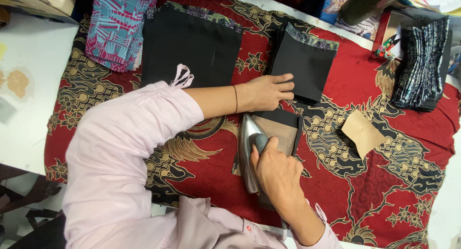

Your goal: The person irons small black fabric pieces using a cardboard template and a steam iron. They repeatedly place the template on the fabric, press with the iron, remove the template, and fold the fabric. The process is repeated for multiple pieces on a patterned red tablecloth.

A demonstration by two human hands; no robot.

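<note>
One view, from the head camera, is available. The iron (248,150), metal-bodied with a dark handle, is gripped by the right hand (276,174), fingers wrapped tight about the handle. Its long axis runs from the near edge toward the far edge of the patterned red cloth (384,181) covering the surface. The black fabric piece (283,129) with a tan panel lies partly under the iron. The left hand (266,93), fingers pressed together and flat, rests just beyond on a black fabric stack (305,64).
</note>
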